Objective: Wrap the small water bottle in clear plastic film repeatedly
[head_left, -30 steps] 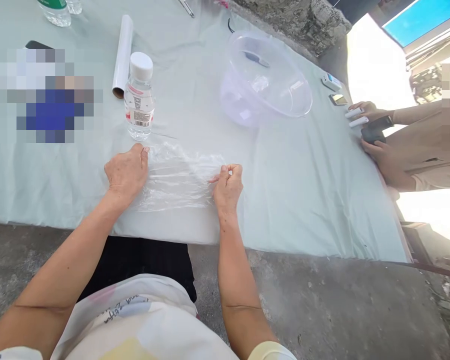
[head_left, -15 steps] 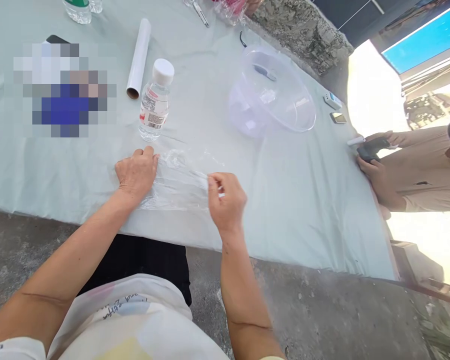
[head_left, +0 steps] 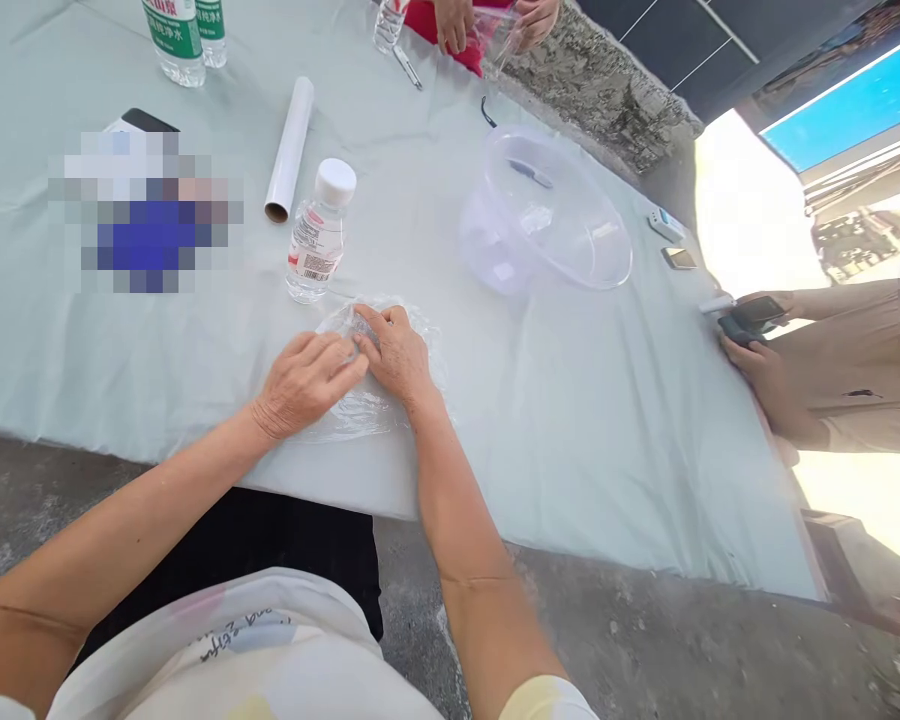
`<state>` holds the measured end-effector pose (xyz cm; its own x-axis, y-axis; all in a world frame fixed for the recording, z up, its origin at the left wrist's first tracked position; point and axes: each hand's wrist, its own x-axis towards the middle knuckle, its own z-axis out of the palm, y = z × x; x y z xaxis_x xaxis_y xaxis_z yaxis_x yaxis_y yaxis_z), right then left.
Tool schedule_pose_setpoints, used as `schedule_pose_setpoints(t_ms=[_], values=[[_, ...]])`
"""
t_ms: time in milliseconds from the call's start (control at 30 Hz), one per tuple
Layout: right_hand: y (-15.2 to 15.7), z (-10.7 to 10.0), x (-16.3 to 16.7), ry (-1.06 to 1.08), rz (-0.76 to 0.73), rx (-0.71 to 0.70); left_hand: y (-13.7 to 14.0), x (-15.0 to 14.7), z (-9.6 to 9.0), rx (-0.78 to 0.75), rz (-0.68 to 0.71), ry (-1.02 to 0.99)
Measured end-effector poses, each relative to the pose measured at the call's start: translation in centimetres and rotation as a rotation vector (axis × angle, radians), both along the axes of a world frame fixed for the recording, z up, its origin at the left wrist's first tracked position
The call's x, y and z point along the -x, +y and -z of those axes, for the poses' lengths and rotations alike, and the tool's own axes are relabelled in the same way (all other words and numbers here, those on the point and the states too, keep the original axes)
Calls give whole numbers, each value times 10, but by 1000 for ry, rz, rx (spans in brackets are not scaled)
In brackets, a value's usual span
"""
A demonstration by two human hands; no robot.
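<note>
A thin sheet of clear plastic film point(head_left: 364, 412) lies crumpled on the cloth near the table's front edge. My left hand point(head_left: 309, 382) is over its left part, fingers bent together and closed on the film, the tips partly hidden. Close beside it, my right hand point(head_left: 396, 355) rests on the film with thumb and forefinger stretched leftward and apart. The two hands almost meet. Just behind them stands a small clear bottle point(head_left: 316, 245) with a white cap, upright and untouched.
A white roll point(head_left: 289, 150) lies behind the bottle. At right is a clear plastic basin point(head_left: 495, 240). Labelled water bottles point(head_left: 174, 40) stand at back left. Another person's hands point(head_left: 454, 22) are at the far edge; a person at right holds a dark device point(head_left: 750, 320).
My right hand has moved left and its pinch has loosened. My left hand has shifted right and turned inward. The film, stretched between them before, now lies slack and bunched.
</note>
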<state>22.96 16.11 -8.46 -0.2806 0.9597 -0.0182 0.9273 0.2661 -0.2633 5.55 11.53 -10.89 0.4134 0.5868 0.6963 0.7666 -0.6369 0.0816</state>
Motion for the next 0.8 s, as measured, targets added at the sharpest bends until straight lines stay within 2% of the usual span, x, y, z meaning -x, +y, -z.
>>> schedule_pose_setpoints(t_ms=[33,100,267,367,433,533,600,633,733,800], values=[[2,-1,-1,-10,-4,8,0,-2,1,-9,102,66],[8,-3,-5,-27,-5,10,-1,-4,1,60,174,158],[28,-2,-29,-38,-15,-41,-2,-2,-5,394,75,156],[38,2,-56,-23,-12,-104,-4,-1,-9,533,-59,189],[43,2,-76,-15,68,-123,-5,-2,-12,603,-135,219],[50,-9,-94,23,366,-98,-6,-4,-15,656,-187,227],[54,-21,-87,128,459,-111,-7,-5,-16,671,-196,206],[55,-29,-77,206,422,-121,-7,-5,-16,674,-196,194],[55,-48,-25,407,134,-102,-7,-3,-16,666,-195,169],[52,-55,18,420,24,-72,-7,-2,-15,661,-197,171]])
